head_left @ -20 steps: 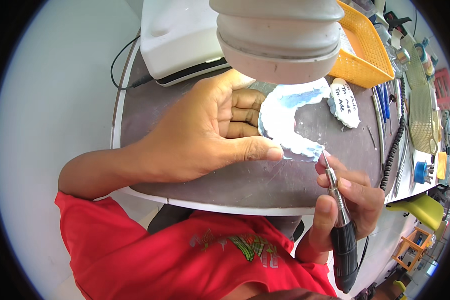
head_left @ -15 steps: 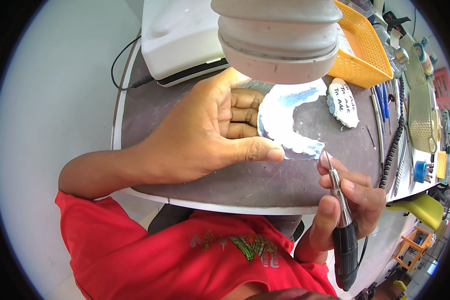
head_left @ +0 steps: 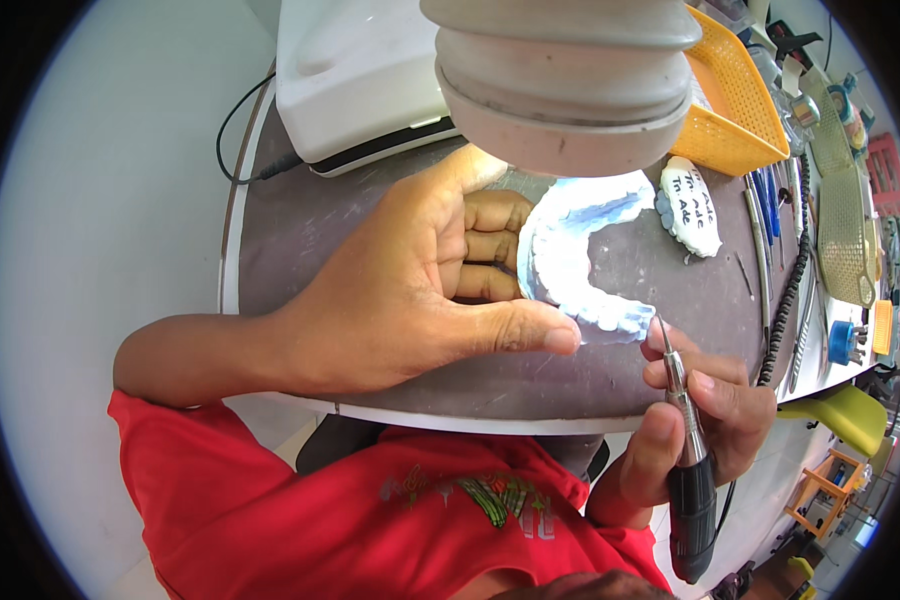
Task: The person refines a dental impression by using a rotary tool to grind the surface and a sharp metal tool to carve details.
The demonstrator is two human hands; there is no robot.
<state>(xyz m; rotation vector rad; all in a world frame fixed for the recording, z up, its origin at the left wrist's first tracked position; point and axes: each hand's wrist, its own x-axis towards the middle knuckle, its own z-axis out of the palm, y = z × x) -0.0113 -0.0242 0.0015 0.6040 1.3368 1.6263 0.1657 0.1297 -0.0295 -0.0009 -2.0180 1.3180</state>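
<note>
Dental cast (head_left: 552, 255), pale and horseshoe-shaped, sits in the person's left hand (head_left: 420, 285) over the grey counter (head_left: 440, 395), its opening turned to the right and its surface glaring white under a strong light. From where I stand, the left grip is drawn in on it: the thumb presses along the near side while the other fingers curl behind the outer curve. The right hand (head_left: 700, 425) has a rotary handpiece (head_left: 692, 490) pinched like a pen between thumb and fingers, its grip closed snugly about the metal neck, the black body slanting down toward the red shirt (head_left: 360, 540). Its thin tip points up at the near end of the arch, just beside it; I can't tell whether the two touch. Overhead hangs a fat, white ribbed hose (head_left: 565, 100), cutting off the view of whatever lies behind it. To the left of that stands a white box (head_left: 360, 85) with a black cable (head_left: 232, 150) looping from its side. A smaller white piece (head_left: 690, 210) with dark handwriting lies right of the arch, near a yellow basket (head_left: 745, 150). Further right run slim tools (head_left: 758, 235), a coiled black cord (head_left: 800, 260) and a round blue holder (head_left: 842, 345).
</note>
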